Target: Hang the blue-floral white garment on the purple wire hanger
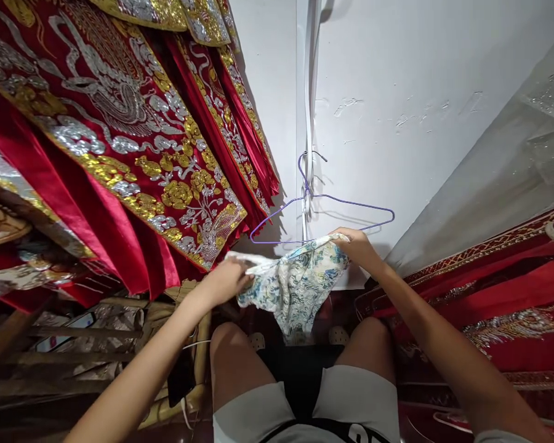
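Observation:
A small floral cloth garment (295, 283), white with blue and yellow print, hangs stretched between both of my hands. My left hand (226, 280) grips its left edge with closed fingers. My right hand (357, 246) pinches its right top corner, right against the lower bar of a purple wire hanger (323, 198). The hanger hangs by its hook on the white wall just above the garment. My bare knees and white shorts (305, 394) show below.
Red garments with gold and silver embroidery (120, 135) hang close on the left. More red embroidered cloth (498, 295) and a clear plastic cover (512, 166) lie on the right. A bamboo chair (120, 332) stands at lower left. The white wall (397, 92) is straight ahead.

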Motion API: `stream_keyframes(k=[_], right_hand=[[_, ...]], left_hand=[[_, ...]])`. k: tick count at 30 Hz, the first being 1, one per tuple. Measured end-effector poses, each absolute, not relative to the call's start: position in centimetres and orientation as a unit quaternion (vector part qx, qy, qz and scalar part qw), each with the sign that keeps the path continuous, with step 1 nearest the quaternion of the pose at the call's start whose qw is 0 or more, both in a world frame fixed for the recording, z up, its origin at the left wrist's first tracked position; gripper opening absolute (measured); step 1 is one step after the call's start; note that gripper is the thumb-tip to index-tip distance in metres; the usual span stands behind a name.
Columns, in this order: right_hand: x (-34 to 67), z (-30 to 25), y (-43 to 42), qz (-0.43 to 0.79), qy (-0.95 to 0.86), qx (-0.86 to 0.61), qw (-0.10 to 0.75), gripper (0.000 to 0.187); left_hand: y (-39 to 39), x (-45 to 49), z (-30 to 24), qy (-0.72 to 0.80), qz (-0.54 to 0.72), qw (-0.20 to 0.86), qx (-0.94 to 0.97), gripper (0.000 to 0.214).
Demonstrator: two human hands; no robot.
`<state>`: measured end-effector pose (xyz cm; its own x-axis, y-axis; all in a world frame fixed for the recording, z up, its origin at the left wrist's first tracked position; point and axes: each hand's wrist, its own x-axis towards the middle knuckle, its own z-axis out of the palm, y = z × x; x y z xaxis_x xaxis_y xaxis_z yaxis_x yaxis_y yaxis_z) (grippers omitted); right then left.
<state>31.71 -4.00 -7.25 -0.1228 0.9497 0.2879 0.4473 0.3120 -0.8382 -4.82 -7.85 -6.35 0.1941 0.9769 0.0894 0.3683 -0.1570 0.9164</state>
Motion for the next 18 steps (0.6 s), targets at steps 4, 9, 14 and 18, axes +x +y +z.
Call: stream_keyframes(k=[4, 9, 14, 18], right_hand=[[32.5, -6.1, -6.0, 0.296, -0.696, -0.495, 0.428, 0.026], [32.5, -6.2, -7.3, 0.245, -0.696, -0.518, 0.433, 0.023], [32.8, -6.8, -7.4, 0.229, -0.698, -0.526, 0.429, 0.022], [32.4, -6.5, -7.4, 0.232, -0.695, -0.538, 0.416, 0.02]], left_hand=[[-4.3, -3.8, -4.1, 0.489, 0.385, 0.402, 0.672, 0.025], [-1.6, -3.2, -5.1, 0.491, 0.253, 0.337, 0.763, 0.028], [-0.5, -3.1, -5.0, 0.453, 0.306, 0.307, 0.779, 0.037], [-0.8, -1.5, -1.6, 0.354, 0.341, 0.246, 0.835, 0.02]])
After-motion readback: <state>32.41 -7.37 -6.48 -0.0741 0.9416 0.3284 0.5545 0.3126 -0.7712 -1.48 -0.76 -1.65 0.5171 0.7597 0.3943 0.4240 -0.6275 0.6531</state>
